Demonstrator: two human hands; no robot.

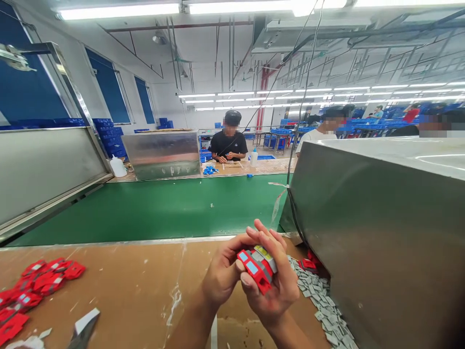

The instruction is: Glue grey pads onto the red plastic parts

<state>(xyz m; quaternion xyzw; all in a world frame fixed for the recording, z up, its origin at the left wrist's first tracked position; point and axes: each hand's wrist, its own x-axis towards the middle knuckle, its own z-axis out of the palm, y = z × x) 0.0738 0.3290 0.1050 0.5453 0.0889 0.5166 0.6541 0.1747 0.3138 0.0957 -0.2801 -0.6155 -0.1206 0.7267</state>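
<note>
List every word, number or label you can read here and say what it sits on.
No text can be read.
Red parts held in the left hand and right hand: light blue label patches, too small to read.
Grey pieces beside the metal box: no markings legible.

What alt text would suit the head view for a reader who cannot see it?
Both hands, left hand and right hand, hold a small stack of red parts over a brown worktable. More red parts lie at left, grey pieces at right, a green conveyor belt beyond.
</note>
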